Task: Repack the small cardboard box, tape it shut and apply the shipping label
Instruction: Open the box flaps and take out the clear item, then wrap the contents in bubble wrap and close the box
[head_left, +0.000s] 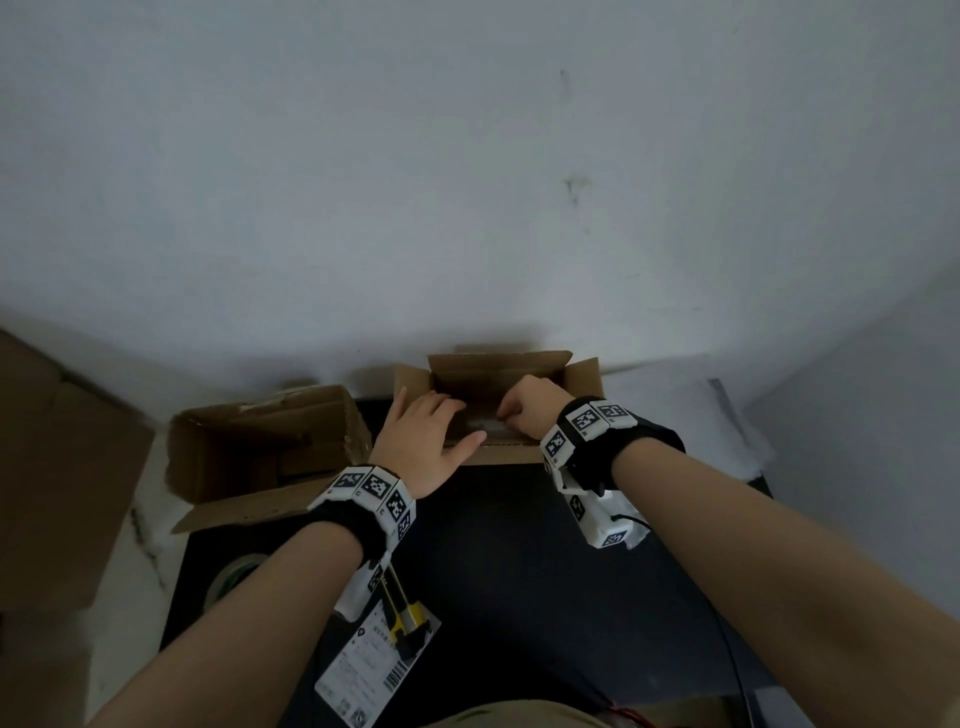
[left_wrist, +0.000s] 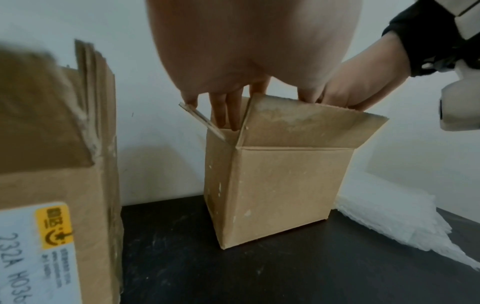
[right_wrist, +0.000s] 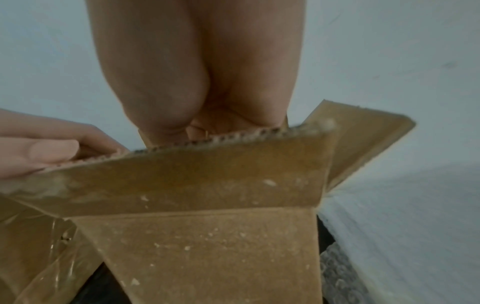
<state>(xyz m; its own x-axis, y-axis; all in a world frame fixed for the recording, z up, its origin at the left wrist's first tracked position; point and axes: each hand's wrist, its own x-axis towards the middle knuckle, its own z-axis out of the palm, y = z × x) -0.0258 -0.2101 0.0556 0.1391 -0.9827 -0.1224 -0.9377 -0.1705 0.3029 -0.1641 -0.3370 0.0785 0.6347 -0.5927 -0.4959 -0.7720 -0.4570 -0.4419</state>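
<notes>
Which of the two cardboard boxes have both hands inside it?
The smaller box by the wall, right of the bigger box. Left hand and right hand reach into its open top.

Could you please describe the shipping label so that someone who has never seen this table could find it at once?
Start at the black table and come to its near left edge, below the left forearm. The shipping label lies flat there, partly under a yellow-and-black utility knife. It is the only white printed sheet, barcoded, unlike the brown boxes and tape roll.

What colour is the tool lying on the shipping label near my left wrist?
Yellow and black. The tool lies on the white shipping label, seen best in the head view.
</notes>
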